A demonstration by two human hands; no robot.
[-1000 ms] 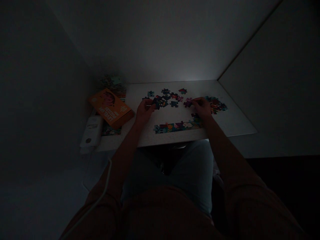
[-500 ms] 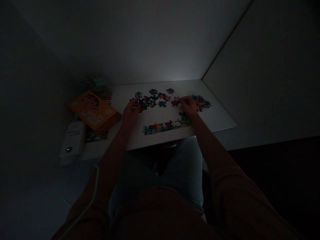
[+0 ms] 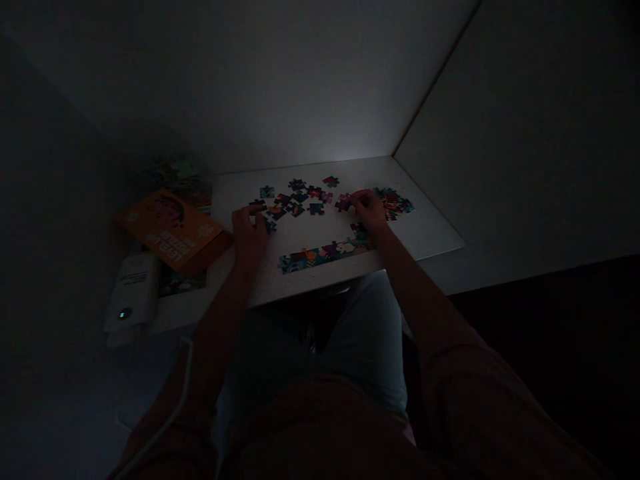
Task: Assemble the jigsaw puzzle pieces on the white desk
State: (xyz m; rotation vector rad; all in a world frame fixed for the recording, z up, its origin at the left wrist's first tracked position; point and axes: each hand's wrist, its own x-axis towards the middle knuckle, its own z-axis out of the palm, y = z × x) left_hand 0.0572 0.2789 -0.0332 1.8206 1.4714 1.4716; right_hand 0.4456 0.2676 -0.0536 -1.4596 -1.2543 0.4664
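Observation:
The scene is dim. On the white tabletop, my right hand (image 3: 369, 209) pinches the edge of a pink-purple puzzle piece (image 3: 343, 203) between thumb and fingertips. My left hand (image 3: 250, 233) rests at the left end of a loose group of puzzle pieces (image 3: 299, 198), its fingers bent and apart, nearest to a dark piece (image 3: 257, 203); I see nothing held in it. Closer to the front edge lies a joined strip of puzzle pieces (image 3: 327, 253), which turns upward at its right end beside my right wrist. A heap of pieces (image 3: 395, 202) lies right of my right hand.
An orange puzzle box (image 3: 173, 227) lies tilted at the left over printed sheets (image 3: 185, 283). Below it is a white device (image 3: 131, 293) with a small light, and a pale cable (image 3: 186, 380) runs by my left arm. Walls close off the back and right.
My left hand has drawn back leftward from the middle of the loose pieces, uncovering some of them. My right hand stays on the pink-purple piece. The whole view has shifted slightly.

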